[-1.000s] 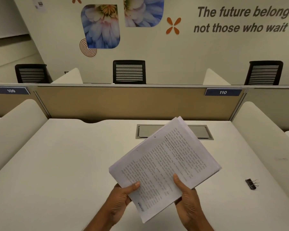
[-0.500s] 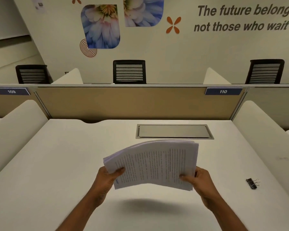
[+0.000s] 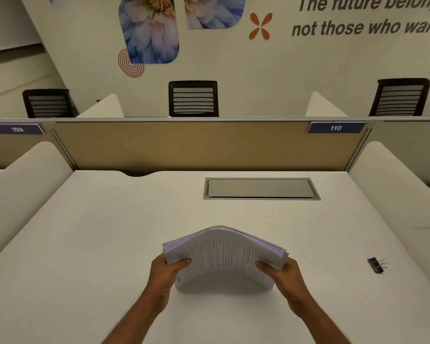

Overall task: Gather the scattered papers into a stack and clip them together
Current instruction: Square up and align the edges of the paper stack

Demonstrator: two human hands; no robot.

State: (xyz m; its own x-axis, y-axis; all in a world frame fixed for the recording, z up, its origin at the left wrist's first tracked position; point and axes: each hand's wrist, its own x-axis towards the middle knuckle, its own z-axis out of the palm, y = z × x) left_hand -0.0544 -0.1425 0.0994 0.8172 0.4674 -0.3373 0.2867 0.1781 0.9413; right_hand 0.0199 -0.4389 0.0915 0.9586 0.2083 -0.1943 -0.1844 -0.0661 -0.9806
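A stack of printed papers (image 3: 224,254) stands on its lower edge on the white desk (image 3: 97,232), bowed upward in an arch. My left hand (image 3: 165,274) grips the stack's left side and my right hand (image 3: 284,273) grips its right side, thumbs on the printed face. A black binder clip (image 3: 375,265) with silver handles lies on the desk to the right, well apart from my right hand.
A grey cable hatch (image 3: 261,188) is set into the desk behind the papers. White rounded side dividers (image 3: 23,184) flank the desk and a tan partition (image 3: 196,145) closes the back. Black chairs stand beyond it.
The stack went from being held tilted in the air to level, then came down so its lower edge rests on the desk. Both hands shifted to its left and right sides.
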